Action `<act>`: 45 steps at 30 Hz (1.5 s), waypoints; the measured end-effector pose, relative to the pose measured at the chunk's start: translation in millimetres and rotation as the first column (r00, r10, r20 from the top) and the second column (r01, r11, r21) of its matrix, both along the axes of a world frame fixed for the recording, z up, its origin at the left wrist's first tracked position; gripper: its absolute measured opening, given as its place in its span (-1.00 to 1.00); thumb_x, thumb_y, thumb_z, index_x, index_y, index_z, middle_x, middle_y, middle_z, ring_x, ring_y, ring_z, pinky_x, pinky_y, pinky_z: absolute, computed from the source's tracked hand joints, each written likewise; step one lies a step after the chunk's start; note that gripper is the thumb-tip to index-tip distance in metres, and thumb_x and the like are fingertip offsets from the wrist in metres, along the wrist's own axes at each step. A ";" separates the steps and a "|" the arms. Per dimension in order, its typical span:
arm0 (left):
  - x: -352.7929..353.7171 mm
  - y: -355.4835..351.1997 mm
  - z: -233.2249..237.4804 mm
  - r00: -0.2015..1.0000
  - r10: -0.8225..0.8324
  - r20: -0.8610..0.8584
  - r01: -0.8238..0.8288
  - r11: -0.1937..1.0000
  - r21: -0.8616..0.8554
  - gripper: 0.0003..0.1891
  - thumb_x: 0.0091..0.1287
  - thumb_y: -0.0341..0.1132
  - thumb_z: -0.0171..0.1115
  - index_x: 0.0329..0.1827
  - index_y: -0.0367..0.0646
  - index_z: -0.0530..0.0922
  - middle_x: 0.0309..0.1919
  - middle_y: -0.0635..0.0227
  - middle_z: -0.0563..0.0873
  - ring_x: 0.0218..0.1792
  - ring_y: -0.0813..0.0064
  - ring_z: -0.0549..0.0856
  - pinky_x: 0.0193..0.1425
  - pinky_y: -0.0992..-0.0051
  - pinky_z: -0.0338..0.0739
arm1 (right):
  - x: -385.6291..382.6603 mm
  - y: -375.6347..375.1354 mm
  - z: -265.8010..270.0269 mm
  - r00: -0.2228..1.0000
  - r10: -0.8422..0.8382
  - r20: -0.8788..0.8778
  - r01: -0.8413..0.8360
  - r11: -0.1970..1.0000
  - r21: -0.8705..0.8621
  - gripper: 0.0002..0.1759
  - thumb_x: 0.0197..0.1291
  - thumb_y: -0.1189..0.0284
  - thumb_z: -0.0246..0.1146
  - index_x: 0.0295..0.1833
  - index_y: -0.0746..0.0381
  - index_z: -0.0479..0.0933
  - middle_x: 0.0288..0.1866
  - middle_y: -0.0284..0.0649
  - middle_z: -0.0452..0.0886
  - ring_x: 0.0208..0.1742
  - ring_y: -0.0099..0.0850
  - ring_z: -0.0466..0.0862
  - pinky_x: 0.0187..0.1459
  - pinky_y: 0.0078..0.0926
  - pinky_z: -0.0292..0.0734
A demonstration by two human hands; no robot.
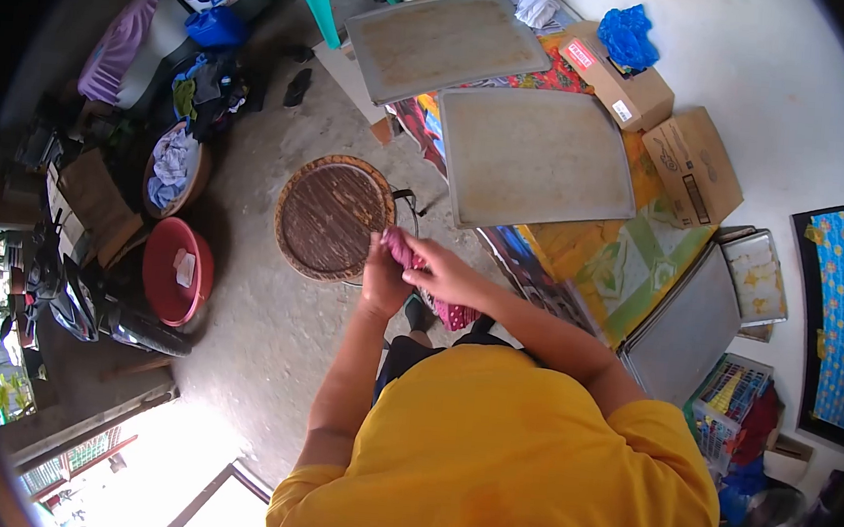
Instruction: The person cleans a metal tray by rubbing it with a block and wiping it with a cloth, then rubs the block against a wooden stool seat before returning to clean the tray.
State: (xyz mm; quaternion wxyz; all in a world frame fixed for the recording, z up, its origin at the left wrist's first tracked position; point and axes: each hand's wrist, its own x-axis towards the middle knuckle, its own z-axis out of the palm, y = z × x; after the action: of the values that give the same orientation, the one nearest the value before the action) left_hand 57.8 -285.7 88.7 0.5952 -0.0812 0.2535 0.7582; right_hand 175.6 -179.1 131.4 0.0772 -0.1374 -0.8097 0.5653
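Note:
A bunched pink-red cloth (399, 249) is gripped between my two hands, in front of my body. My left hand (383, 278) is closed at its left side, near the edge of a round brown stool top (334, 219). Wrapped round the cloth from the right is my right hand (444, 275), fingers closed. A dotted part of the same cloth (457, 315) hangs down below my right hand.
Two large metal trays (539, 159) (444, 47) lie on a covered table at the right, with cardboard boxes (692, 166) behind. A red basin (176, 272) and a basket of clothes (174, 167) stand on the floor at left.

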 end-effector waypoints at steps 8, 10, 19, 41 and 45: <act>-3.6 1.5 23.1 0.998 0.028 0.052 -0.035 0.990 0.133 -0.17 0.28 0.47 -0.06 0.32 -0.06 0.44 0.28 0.14 0.53 0.32 0.13 0.46 0.50 0.07 0.20 | -19.5 -25.8 8.3 0.968 -0.194 0.159 0.093 0.867 0.490 -0.37 0.23 0.45 0.17 0.44 -0.12 0.34 0.33 -0.16 0.40 0.09 0.10 0.52 -0.07 -0.06 0.68; -1.7 3.4 29.9 0.994 0.025 0.109 -0.033 0.997 0.070 -0.24 0.32 0.37 -0.03 0.35 -0.04 0.45 0.29 0.26 0.54 0.35 0.23 0.44 0.51 0.20 0.18 | -26.7 -18.6 -14.2 0.943 -0.301 0.140 0.188 0.833 0.521 -0.35 0.19 0.50 0.14 0.43 -0.07 0.34 0.25 -0.12 0.45 0.00 0.08 0.54 -0.13 -0.06 0.68; 1.2 10.3 25.1 0.992 0.117 -0.046 -0.112 0.988 0.102 -0.46 0.35 0.12 0.10 0.21 -0.09 0.49 0.15 0.32 0.60 0.23 0.30 0.53 0.42 0.32 0.29 | -30.0 -16.9 -11.8 0.887 -0.333 0.319 0.190 0.894 0.406 -0.40 0.28 0.44 0.12 0.46 -0.05 0.32 0.17 -0.07 0.51 -0.01 0.10 0.60 -0.01 -0.03 0.59; -64.8 23.8 10.2 0.971 -0.218 -0.098 0.202 0.967 -0.155 -0.47 0.34 -0.08 -0.06 0.35 0.01 0.45 0.18 0.28 0.63 0.21 0.11 0.61 0.02 -0.25 0.58 | 5.5 27.4 -59.1 0.789 -0.499 0.357 0.314 0.828 0.464 -0.44 0.27 0.41 0.15 0.41 0.00 0.33 0.12 0.13 0.52 0.05 0.13 0.62 -0.14 0.02 0.63; -76.7 40.3 6.1 0.941 -0.302 -0.155 0.272 0.944 -0.189 -0.48 0.31 -0.19 -0.06 0.33 -0.09 0.46 0.18 0.19 0.62 0.22 0.13 0.61 0.10 -0.12 0.59 | 54.1 61.6 -81.1 0.714 -0.668 0.211 0.591 0.736 0.330 -0.34 0.28 0.34 0.18 0.45 0.29 0.18 0.09 0.27 0.56 0.03 0.08 0.66 0.02 -0.08 0.57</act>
State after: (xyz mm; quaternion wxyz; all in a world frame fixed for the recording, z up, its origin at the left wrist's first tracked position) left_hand -18.9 -245.3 94.8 0.6651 -0.0230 0.3778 0.6437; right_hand 229.7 -117.5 50.3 0.1516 -0.4848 -0.7764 0.3731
